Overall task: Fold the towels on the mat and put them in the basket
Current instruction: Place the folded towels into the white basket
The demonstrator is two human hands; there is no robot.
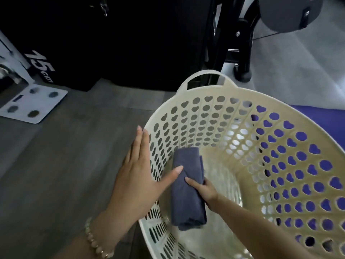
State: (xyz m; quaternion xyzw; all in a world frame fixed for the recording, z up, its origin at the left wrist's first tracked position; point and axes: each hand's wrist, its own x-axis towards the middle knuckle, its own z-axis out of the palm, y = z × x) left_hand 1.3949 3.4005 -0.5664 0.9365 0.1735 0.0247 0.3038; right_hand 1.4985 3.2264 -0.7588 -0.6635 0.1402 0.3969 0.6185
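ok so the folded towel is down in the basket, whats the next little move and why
Probably open the right hand and lift it out: the folded grey towel already lies low inside the cream basket, fingers still wrapped around it, while the left hand braces the rim.

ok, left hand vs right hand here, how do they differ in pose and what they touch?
The left hand is open and flat, fingers straight, pressed on the outside of the basket rim; the right hand is curled shut around the folded grey towel. The left hand stays outside the basket with only its thumb over the rim; the right hand reaches down inside. The left wrist wears a bead bracelet; the right is bare. Both are bare-skinned.
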